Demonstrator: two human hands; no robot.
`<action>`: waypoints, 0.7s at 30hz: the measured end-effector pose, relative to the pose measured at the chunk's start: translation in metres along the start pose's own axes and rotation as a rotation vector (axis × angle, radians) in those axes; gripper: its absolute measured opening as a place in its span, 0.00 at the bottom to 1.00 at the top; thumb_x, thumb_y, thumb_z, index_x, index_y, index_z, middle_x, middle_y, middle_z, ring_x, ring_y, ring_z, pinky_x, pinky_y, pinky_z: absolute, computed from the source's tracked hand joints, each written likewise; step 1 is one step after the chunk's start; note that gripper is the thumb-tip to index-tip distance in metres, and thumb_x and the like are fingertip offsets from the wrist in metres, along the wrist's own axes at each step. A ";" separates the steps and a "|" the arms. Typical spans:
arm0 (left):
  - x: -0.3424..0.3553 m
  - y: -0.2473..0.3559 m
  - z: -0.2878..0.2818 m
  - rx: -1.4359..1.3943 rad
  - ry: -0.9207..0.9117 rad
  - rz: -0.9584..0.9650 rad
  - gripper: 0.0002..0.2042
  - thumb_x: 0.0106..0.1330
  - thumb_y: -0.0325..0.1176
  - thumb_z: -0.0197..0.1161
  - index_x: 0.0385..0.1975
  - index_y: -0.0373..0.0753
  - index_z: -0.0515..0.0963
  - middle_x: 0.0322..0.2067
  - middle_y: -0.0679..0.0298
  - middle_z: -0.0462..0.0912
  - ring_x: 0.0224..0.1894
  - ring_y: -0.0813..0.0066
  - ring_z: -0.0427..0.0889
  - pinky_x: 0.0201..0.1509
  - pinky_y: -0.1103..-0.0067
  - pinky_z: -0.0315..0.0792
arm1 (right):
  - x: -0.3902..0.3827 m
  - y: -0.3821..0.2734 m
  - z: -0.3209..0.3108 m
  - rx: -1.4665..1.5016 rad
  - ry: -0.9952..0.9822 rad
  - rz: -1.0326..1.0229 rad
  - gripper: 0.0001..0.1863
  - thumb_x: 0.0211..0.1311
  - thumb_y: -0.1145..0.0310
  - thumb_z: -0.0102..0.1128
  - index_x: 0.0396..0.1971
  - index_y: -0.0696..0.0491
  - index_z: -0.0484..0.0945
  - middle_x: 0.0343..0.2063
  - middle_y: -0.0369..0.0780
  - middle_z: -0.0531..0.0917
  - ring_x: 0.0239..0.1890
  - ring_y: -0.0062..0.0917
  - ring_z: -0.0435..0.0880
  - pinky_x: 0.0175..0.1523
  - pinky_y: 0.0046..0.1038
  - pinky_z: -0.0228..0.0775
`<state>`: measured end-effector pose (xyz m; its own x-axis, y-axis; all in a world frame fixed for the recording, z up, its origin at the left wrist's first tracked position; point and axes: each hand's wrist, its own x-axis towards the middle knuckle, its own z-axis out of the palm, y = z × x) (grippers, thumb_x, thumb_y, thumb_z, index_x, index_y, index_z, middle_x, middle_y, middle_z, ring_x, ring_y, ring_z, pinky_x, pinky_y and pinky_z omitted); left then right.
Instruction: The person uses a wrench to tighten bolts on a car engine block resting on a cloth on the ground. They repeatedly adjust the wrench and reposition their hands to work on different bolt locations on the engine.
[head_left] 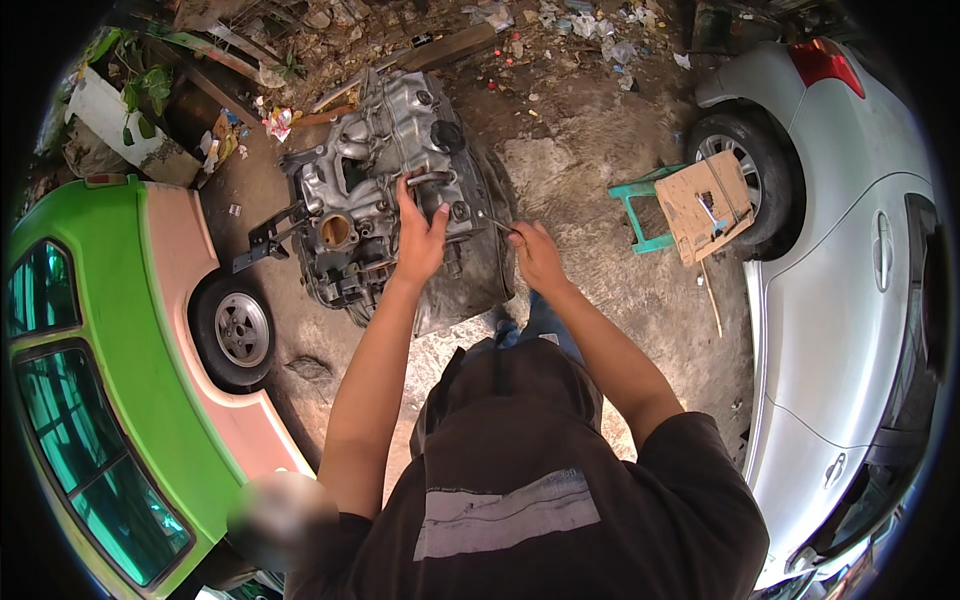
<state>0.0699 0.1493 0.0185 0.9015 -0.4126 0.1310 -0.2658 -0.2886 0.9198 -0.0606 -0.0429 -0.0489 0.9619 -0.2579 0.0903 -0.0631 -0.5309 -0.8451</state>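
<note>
A grey metal car engine (pixel 385 140) sits on the ground in front of me, its valve cover and black oil cap facing up. My left hand (pixel 421 238) rests on the engine's near side beside a short curved pipe, fingers stretched and thumb apart. Off the engine's right edge, my right hand (pixel 538 258) is closed around a slim metal wrench (pixel 497 221). The far end of that wrench meets the engine's near right corner. What its head sits on is too small to make out.
At left stands a green and pink car (pixel 165 300); a silver car (pixel 830 270) is at right. A cardboard piece (pixel 690 215) with small tools lies on a green stool (pixel 652 243). Wooden planks (pixel 447 47) and litter (pixel 600 30) lie beyond the engine.
</note>
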 end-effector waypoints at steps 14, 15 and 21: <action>0.002 -0.003 -0.002 -0.065 0.002 -0.100 0.36 0.74 0.30 0.59 0.75 0.30 0.45 0.72 0.38 0.58 0.75 0.47 0.59 0.78 0.65 0.51 | -0.001 -0.094 -0.006 -0.265 -0.081 0.120 0.17 0.77 0.57 0.51 0.44 0.55 0.81 0.24 0.57 0.84 0.29 0.58 0.84 0.37 0.56 0.75; 0.003 -0.001 -0.001 -0.058 0.014 -0.090 0.36 0.73 0.30 0.60 0.74 0.29 0.47 0.70 0.39 0.59 0.74 0.47 0.61 0.78 0.65 0.52 | -0.001 -0.093 -0.004 -0.238 -0.067 0.120 0.17 0.77 0.57 0.51 0.45 0.55 0.81 0.25 0.57 0.84 0.30 0.58 0.84 0.37 0.56 0.75; 0.022 0.027 -0.002 -0.171 0.063 -0.429 0.23 0.71 0.31 0.62 0.61 0.30 0.64 0.55 0.45 0.74 0.59 0.48 0.76 0.65 0.61 0.67 | 0.002 -0.074 0.000 -0.112 -0.076 0.105 0.19 0.78 0.56 0.51 0.52 0.55 0.81 0.28 0.56 0.85 0.33 0.59 0.84 0.40 0.56 0.75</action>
<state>0.0835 0.1339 0.0466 0.9379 -0.2322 -0.2576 0.1914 -0.2730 0.9428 -0.0540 -0.0038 0.0139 0.9655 -0.2574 -0.0385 -0.1892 -0.5923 -0.7832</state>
